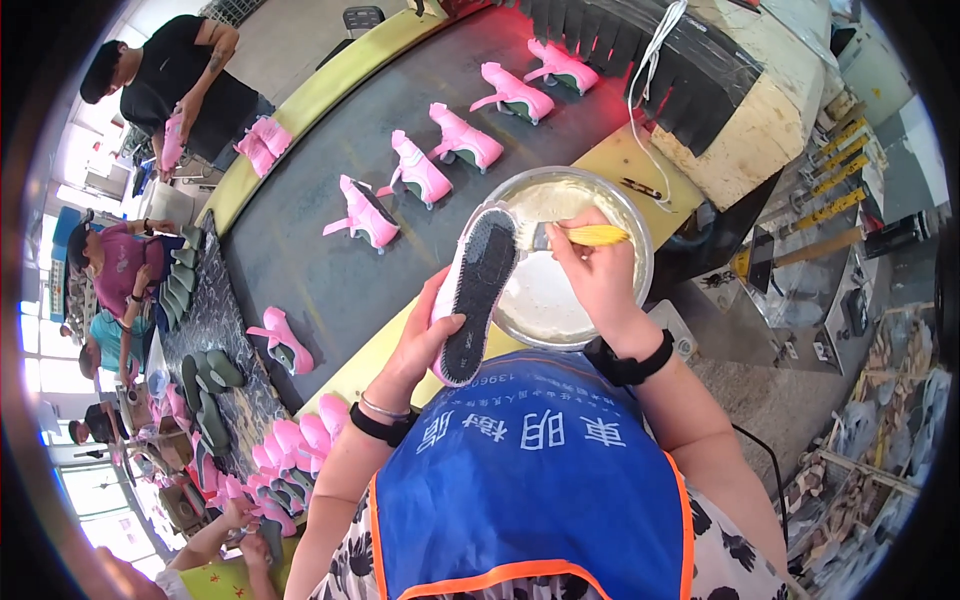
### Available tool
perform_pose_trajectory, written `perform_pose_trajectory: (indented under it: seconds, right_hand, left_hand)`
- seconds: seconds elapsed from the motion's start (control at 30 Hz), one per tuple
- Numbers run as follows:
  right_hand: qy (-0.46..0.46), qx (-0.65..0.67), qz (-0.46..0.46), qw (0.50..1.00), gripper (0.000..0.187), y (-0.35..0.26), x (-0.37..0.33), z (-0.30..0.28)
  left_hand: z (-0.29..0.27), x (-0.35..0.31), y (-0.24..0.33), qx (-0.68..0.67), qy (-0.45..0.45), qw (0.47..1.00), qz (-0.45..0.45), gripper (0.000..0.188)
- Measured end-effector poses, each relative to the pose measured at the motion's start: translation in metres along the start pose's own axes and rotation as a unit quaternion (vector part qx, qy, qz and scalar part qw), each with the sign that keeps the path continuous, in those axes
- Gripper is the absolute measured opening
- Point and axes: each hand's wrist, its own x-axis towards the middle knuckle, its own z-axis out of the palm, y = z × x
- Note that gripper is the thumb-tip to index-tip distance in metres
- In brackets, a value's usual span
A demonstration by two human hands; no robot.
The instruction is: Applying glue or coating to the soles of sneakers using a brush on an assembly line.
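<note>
Open dark conveyor belt [300,270] left of the raised shoe [476,290], between scattered pink shoes [365,213]. Straight ahead blocked by metal bowl [630,215]; right side crowded by black-fringed machine [700,70].

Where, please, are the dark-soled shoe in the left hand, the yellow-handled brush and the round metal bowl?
Dark-soled white shoe [476,290]: head view, middle of the sole.
Yellow-handled brush [597,235]: head view, on the handle.
Round metal bowl [640,225]: head view, right rim.
</note>
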Motion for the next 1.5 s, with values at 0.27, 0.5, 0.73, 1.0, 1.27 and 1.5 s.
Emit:
perform_pose_trajectory:
  seconds: [0.27, 0.5, 0.73, 1.0, 1.27, 1.5]
  right_hand:
    - [-0.118, 0.091, 0.099, 0.984, 0.019, -0.016, -0.022, 0.007]
    - [-0.117, -0.027, 0.094, 0.988, 0.022, -0.008, 0.019, 0.001]
    - [-0.036, 0.007, -0.014, 0.999, 0.018, 0.006, 0.048, -0.003]
    - [-0.154, 0.016, 0.045, 0.987, 0.019, -0.021, -0.012, 0.007]
    - [-0.065, 0.069, -0.087, 0.992, 0.01, -0.024, 0.027, 0.0]
    - [-0.173, 0.068, -0.105, 0.977, 0.011, -0.013, 0.028, -0.01]
  left_hand:
    - [-0.002, -0.001, 0.001, -0.01, 0.003, 1.0, 0.002, 0.077]
    - [-0.014, 0.001, 0.006, 0.071, -0.061, 0.995, 0.032, 0.079]
    - [-0.023, -0.004, 0.004, 0.007, -0.102, 0.995, 0.011, 0.079]
    - [-0.026, -0.007, -0.009, -0.048, -0.001, 0.999, 0.011, 0.076]
    - [-0.025, -0.011, 0.0, -0.078, -0.08, 0.994, -0.007, 0.076]
    - [-0.02, -0.018, 0.004, -0.105, -0.08, 0.991, -0.007, 0.075]
